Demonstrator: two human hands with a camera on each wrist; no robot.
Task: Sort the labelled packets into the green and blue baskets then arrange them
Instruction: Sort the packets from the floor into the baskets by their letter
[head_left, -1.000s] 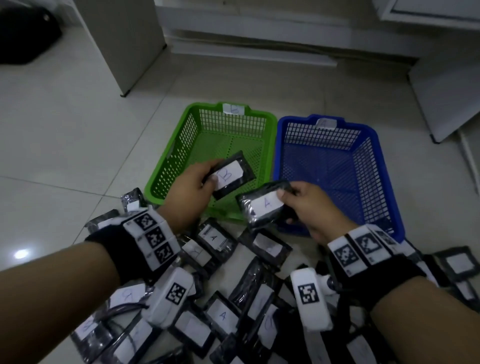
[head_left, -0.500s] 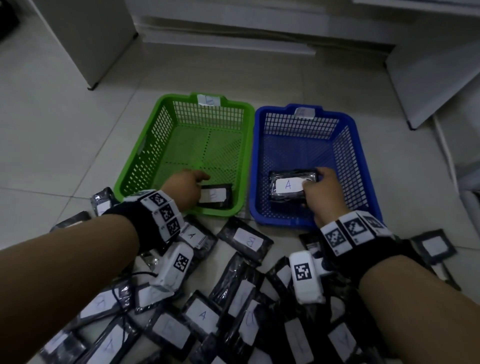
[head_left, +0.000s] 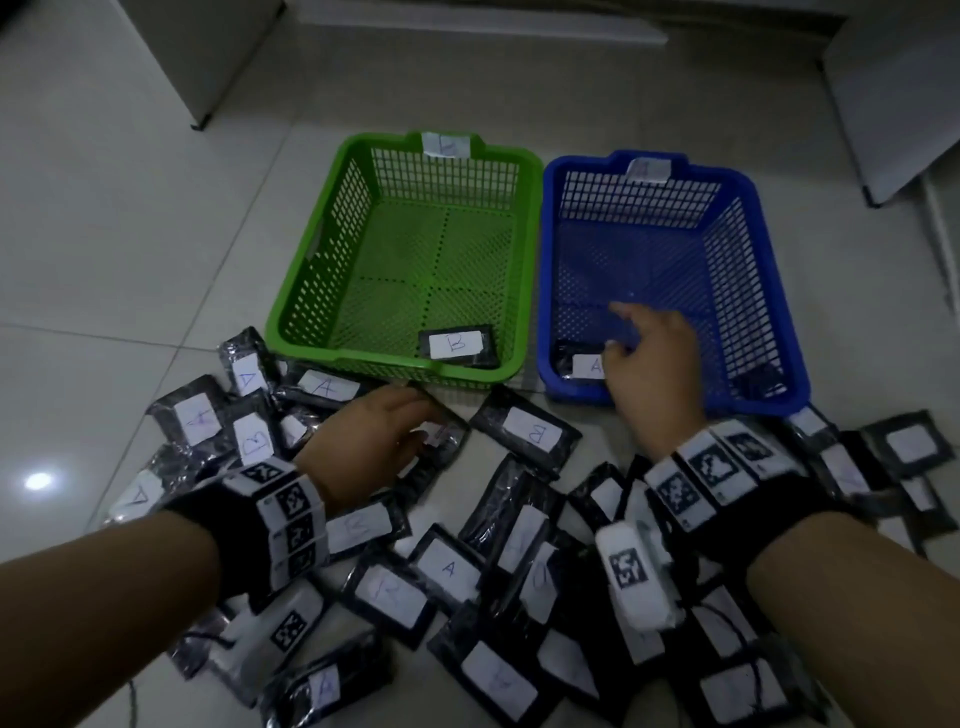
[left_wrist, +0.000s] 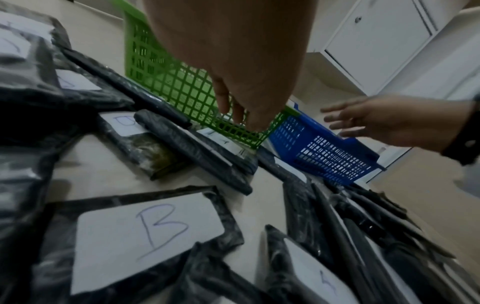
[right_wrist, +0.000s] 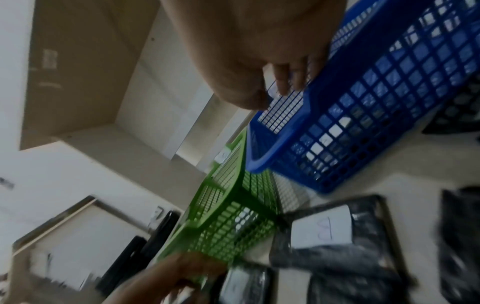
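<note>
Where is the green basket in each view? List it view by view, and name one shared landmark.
Head: green basket upper centre.
Left wrist: upper middle, behind the left hand.
Right wrist: lower centre.
Shared landmark: the blue basket, beside it in every view.

- Green basket (head_left: 304, 291): moulded plastic, perforated lattice walls and base, smooth slightly shiny rim.
- Blue basket (head_left: 779, 312): same latticed plastic, smooth rim.
- Packets (head_left: 524, 434): black crinkled plastic film, glossy, each with a matt white paper label, handwritten in pen.
- Floor (head_left: 130, 260): pale glazed tiles, smooth, glossy, showing a bright lamp reflection.
- Wristbands (head_left: 727, 467): black cloth, matt, carrying printed white marker tiles.
</note>
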